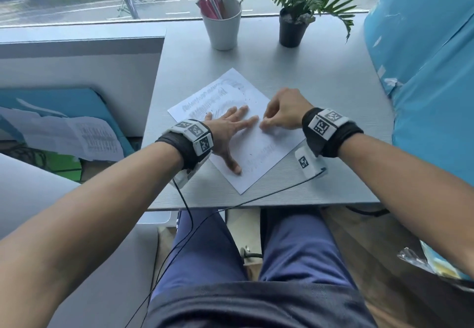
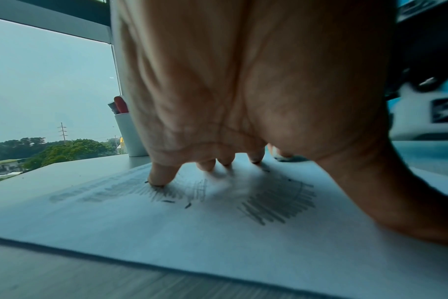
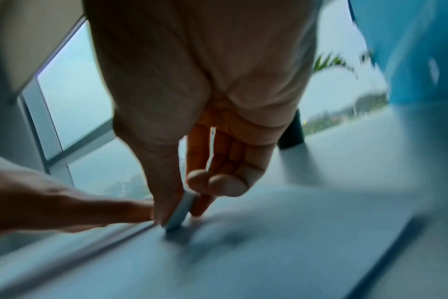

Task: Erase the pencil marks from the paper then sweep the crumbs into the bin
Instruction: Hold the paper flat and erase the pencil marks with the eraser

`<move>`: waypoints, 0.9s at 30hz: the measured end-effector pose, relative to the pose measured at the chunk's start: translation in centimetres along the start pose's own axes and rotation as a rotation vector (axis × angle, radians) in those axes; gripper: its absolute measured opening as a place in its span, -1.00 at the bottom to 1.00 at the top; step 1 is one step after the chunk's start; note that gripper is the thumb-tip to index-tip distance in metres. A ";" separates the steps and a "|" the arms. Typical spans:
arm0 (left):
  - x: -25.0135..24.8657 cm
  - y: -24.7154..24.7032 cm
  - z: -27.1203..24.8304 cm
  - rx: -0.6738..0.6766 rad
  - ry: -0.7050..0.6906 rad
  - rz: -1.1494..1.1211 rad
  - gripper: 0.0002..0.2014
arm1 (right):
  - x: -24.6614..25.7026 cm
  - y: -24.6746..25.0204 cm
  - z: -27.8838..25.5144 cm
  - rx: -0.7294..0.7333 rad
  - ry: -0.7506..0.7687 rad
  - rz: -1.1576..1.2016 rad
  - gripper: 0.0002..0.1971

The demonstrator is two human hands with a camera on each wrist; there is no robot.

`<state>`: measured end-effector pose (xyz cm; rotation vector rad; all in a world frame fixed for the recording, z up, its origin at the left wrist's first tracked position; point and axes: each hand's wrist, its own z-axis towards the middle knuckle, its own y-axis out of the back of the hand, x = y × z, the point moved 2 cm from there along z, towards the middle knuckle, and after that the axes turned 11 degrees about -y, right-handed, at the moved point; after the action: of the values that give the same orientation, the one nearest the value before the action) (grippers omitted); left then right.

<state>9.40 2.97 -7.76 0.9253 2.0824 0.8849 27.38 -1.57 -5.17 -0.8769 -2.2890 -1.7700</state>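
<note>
A white sheet of paper (image 1: 259, 153) lies turned at an angle on the grey desk (image 1: 320, 91), with grey pencil scribbles (image 1: 205, 104) over its far half. My left hand (image 1: 228, 130) lies flat on the sheet, fingers spread, pressing it down; from the left wrist view the fingertips (image 2: 157, 178) touch the shaded marks (image 2: 276, 204). My right hand (image 1: 279, 114) pinches a small white eraser (image 3: 180, 212) between thumb and fingers, its end on the paper (image 3: 269, 242) just beside the left hand's fingers. Dark crumbs (image 2: 187, 205) lie on the sheet. No bin shows.
A white cup of pens (image 1: 223, 22) and a potted plant (image 1: 295, 24) stand at the desk's far edge by the window. A blue wrapped bulk (image 1: 423, 71) crowds the right side. A divider panel (image 1: 82, 71) and papers (image 1: 77, 137) are to the left. Cables (image 1: 256, 199) cross the desk's front edge.
</note>
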 end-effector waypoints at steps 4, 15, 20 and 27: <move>0.1 -0.2 0.0 0.006 0.001 0.002 0.48 | 0.7 -1.3 -1.0 0.021 0.059 -0.008 -0.88; 1.1 -0.5 0.1 -0.027 -0.073 0.009 0.39 | -2.8 0.0 0.1 0.071 -0.134 0.020 -0.81; 1.7 -0.3 -0.9 -0.121 0.076 0.190 0.01 | -2.4 0.0 0.3 0.083 -0.141 0.002 -0.83; -4.2 -3.3 -2.2 -0.119 -0.435 0.274 -0.16 | -2.5 0.0 0.1 0.077 -0.111 0.013 -0.89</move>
<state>8.70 -2.76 -7.92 1.2340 1.5425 0.8437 29.47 -2.42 -6.30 -0.9976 -2.3950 -1.6549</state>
